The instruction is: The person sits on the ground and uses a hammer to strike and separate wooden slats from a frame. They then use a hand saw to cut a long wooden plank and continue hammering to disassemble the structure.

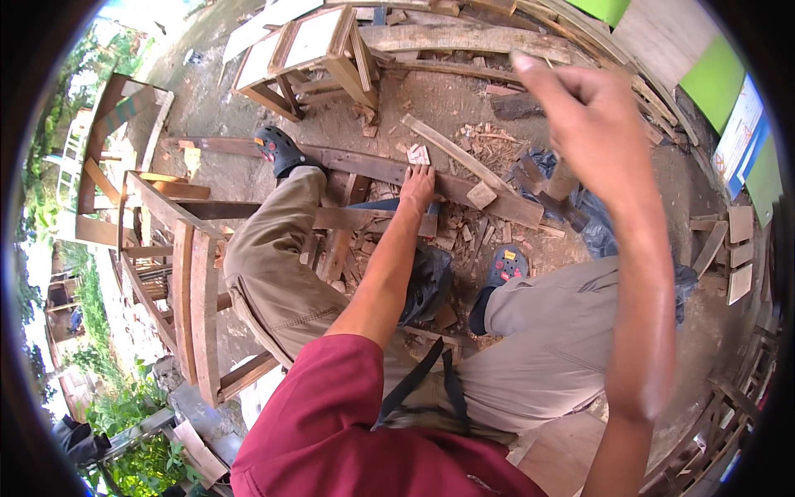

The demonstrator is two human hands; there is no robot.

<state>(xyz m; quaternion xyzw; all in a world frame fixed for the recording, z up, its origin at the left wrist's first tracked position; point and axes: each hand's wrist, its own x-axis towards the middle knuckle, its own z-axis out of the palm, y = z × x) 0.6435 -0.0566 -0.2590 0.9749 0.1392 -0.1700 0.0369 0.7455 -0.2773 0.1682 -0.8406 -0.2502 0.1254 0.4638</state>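
Note:
A long dark wooden plank (373, 166) lies across the ground in front of me, and my left foot is against it. My left hand (418, 184) lies on this plank with its fingers stretched out. Just past its fingertips is a small pale, reddish patch or piece of wood (418, 155). Raised high on the right, near the camera, my right hand (588, 112) has curled fingers and its thumb pointing up and left. What it grips, if anything, is hidden. Below it appear a short brown cylinder of wood (562, 180) and a dark length of wood (566, 212).
Wood chips (476, 236) and dark plastic (600, 236) litter the ground between my feet. A pale batten (455, 151) leans over the plank. Wooden frames stand at left (184, 248) and far left of centre (352, 66). Long boards (472, 39) lie at the back.

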